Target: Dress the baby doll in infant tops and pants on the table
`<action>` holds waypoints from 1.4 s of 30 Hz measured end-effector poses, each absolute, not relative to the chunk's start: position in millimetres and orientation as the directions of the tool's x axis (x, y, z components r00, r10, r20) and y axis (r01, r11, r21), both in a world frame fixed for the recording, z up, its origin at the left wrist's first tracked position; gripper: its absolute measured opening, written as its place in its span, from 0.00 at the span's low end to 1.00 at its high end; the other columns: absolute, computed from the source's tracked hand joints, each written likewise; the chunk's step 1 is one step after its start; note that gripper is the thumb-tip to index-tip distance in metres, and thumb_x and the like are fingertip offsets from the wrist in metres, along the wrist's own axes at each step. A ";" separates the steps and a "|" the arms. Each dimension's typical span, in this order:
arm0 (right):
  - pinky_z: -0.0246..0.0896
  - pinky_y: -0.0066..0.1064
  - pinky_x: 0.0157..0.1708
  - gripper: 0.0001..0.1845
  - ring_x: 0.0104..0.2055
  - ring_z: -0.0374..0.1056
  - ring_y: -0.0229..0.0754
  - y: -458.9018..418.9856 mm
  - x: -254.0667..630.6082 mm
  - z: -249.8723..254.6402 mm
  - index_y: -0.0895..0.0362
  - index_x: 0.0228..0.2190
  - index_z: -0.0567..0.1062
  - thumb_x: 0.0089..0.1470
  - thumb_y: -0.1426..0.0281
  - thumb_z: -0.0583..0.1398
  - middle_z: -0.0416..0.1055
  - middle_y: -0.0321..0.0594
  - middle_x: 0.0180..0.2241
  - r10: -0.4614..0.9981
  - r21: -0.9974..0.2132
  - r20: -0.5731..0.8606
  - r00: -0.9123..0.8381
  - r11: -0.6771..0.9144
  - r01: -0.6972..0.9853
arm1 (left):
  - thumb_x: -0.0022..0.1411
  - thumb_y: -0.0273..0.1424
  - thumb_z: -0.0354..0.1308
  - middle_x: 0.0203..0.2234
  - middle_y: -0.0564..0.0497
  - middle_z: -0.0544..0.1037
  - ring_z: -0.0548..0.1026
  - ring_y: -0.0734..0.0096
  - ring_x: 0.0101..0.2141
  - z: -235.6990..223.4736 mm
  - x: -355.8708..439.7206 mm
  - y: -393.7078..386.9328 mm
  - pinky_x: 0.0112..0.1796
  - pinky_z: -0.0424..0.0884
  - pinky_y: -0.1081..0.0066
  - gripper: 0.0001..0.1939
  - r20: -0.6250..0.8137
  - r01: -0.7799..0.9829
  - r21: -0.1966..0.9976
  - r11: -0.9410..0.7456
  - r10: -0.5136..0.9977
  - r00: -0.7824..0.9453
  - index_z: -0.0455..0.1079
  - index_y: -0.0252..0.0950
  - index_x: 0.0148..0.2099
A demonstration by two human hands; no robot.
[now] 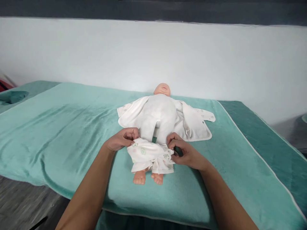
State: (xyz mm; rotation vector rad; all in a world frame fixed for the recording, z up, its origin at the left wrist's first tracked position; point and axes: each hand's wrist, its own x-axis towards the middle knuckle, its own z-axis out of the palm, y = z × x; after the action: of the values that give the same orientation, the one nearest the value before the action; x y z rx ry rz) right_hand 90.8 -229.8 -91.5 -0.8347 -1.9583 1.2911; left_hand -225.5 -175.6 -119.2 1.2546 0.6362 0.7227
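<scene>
A baby doll (158, 111) with a white cloth body lies on its back, its head at the far side and its bare feet towards me. Small white printed pants (150, 155) are around its lower legs, with both feet sticking out of the leg openings. My left hand (125, 138) pinches the waistband at the left edge. On the opposite edge my right hand (183, 150) grips the waistband between thumb and fingers. Spread open beneath the doll's torso is a white baby shirt (198, 127), its sleeves reaching out to both sides.
A green plush cover (72, 127) with folds on the left lies over the table. Behind it rises a white wall (153, 54). A darker green strip (261, 137) runs along the right, and grey floor (21, 201) shows at the lower left.
</scene>
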 end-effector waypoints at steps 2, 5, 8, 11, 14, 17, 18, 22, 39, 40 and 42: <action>0.59 0.31 0.35 0.09 0.39 0.62 0.41 -229.5 89.8 -91.6 0.53 0.29 0.70 0.48 0.76 0.64 0.63 0.40 0.40 0.806 -0.919 0.200 -0.558 0.352 0.180 | 0.43 0.37 0.74 0.20 0.54 0.69 0.62 0.79 0.20 -119.7 -227.0 -175.8 0.22 0.55 0.77 0.20 -0.053 -0.108 0.981 0.160 0.760 0.648 0.67 0.35 0.30; 0.59 0.32 0.35 0.07 0.37 0.63 0.41 -228.9 88.6 -95.1 0.53 0.28 0.69 0.50 0.75 0.63 0.66 0.38 0.36 0.845 -0.897 0.252 -0.471 0.387 0.214 | 0.41 0.36 0.76 0.20 0.54 0.70 0.63 0.79 0.21 -119.9 -227.1 -176.7 0.22 0.56 0.77 0.20 -0.061 -0.093 0.982 0.162 0.749 0.660 0.68 0.35 0.30; 0.57 0.31 0.31 0.05 0.31 0.61 0.38 -229.0 87.4 -101.6 0.53 0.28 0.68 0.54 0.71 0.61 0.64 0.34 0.29 0.911 -0.884 0.263 -0.317 0.359 0.299 | 0.43 0.36 0.75 0.23 0.53 0.72 0.66 0.77 0.23 -119.2 -223.6 -177.8 0.24 0.59 0.77 0.19 -0.033 -0.100 0.989 0.111 0.818 0.574 0.70 0.34 0.32; 0.56 0.30 0.29 0.06 0.29 0.60 0.37 -229.0 85.9 -107.8 0.53 0.28 0.66 0.54 0.72 0.60 0.66 0.33 0.29 0.933 -0.854 0.323 -0.161 0.360 0.377 | 0.46 0.34 0.75 0.22 0.55 0.71 0.65 0.78 0.23 -118.5 -218.1 -178.4 0.25 0.58 0.77 0.17 0.043 -0.110 0.994 0.000 0.921 0.387 0.71 0.34 0.31; 0.56 0.30 0.29 0.08 0.29 0.59 0.36 -226.9 85.0 -112.4 0.53 0.28 0.64 0.53 0.73 0.60 0.69 0.35 0.34 0.903 -0.810 0.426 -0.046 0.404 0.426 | 0.48 0.33 0.74 0.26 0.53 0.75 0.70 0.75 0.27 -117.9 -211.9 -178.5 0.28 0.63 0.75 0.14 0.126 -0.113 0.989 -0.100 0.959 0.255 0.71 0.34 0.31; 0.56 0.30 0.30 0.09 0.29 0.59 0.36 -223.3 84.8 -116.8 0.52 0.27 0.62 0.52 0.75 0.59 0.68 0.35 0.34 0.871 -0.772 0.489 0.050 0.406 0.490 | 0.52 0.32 0.70 0.32 0.50 0.78 0.75 0.70 0.33 -118.8 -204.4 -178.1 0.35 0.68 0.71 0.11 0.230 -0.090 0.972 -0.217 0.958 0.172 0.70 0.36 0.33; 0.57 0.30 0.30 0.09 0.29 0.59 0.36 -222.2 84.7 -118.2 0.52 0.28 0.62 0.52 0.76 0.59 0.67 0.35 0.34 0.866 -0.766 0.494 0.080 0.390 0.511 | 0.54 0.31 0.68 0.33 0.50 0.78 0.75 0.70 0.34 -120.0 -201.6 -177.8 0.36 0.68 0.71 0.09 0.269 -0.063 0.963 -0.262 0.954 0.133 0.70 0.36 0.33; 0.58 0.31 0.31 0.06 0.29 0.61 0.37 -218.7 83.0 -121.0 0.52 0.33 0.66 0.53 0.73 0.58 0.68 0.34 0.32 0.898 -0.790 0.408 0.167 0.256 0.557 | 0.58 0.27 0.61 0.34 0.53 0.75 0.72 0.72 0.33 -126.5 -191.3 -175.7 0.36 0.65 0.72 0.06 0.386 0.162 0.911 -0.379 0.922 -0.014 0.68 0.38 0.38; 0.66 0.35 0.42 0.20 0.41 0.72 0.43 -211.8 87.4 -111.3 0.52 0.41 0.72 0.46 0.65 0.69 0.78 0.38 0.41 0.987 -0.997 0.002 -0.162 0.014 0.072 | 0.66 0.48 0.58 0.28 0.57 0.62 0.58 0.76 0.28 -104.1 -201.8 -180.7 0.29 0.54 0.75 0.18 -0.104 0.134 0.990 0.049 0.892 0.440 0.66 0.37 0.39; 0.66 0.35 0.42 0.21 0.42 0.73 0.44 -212.2 87.8 -109.3 0.52 0.42 0.72 0.46 0.65 0.70 0.78 0.39 0.43 0.980 -0.999 -0.022 -0.197 -0.014 0.043 | 0.65 0.49 0.58 0.28 0.57 0.61 0.57 0.76 0.28 -104.9 -202.4 -180.7 0.28 0.55 0.75 0.19 -0.117 0.101 0.992 0.079 0.881 0.458 0.66 0.37 0.39; 0.67 0.36 0.44 0.24 0.46 0.73 0.46 -213.7 88.5 -105.3 0.52 0.46 0.73 0.46 0.66 0.71 0.79 0.41 0.45 0.966 -0.998 -0.057 -0.252 -0.057 0.009 | 0.64 0.49 0.60 0.29 0.57 0.62 0.59 0.77 0.28 -106.7 -203.0 -180.4 0.28 0.57 0.77 0.20 -0.143 0.015 0.988 0.154 0.870 0.472 0.66 0.37 0.38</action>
State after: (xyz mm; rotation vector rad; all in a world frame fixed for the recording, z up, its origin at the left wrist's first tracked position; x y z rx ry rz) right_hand 88.5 -213.7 -105.3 -1.1216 -1.3686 1.4389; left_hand -203.0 -180.4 -106.7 1.2744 0.8965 0.7486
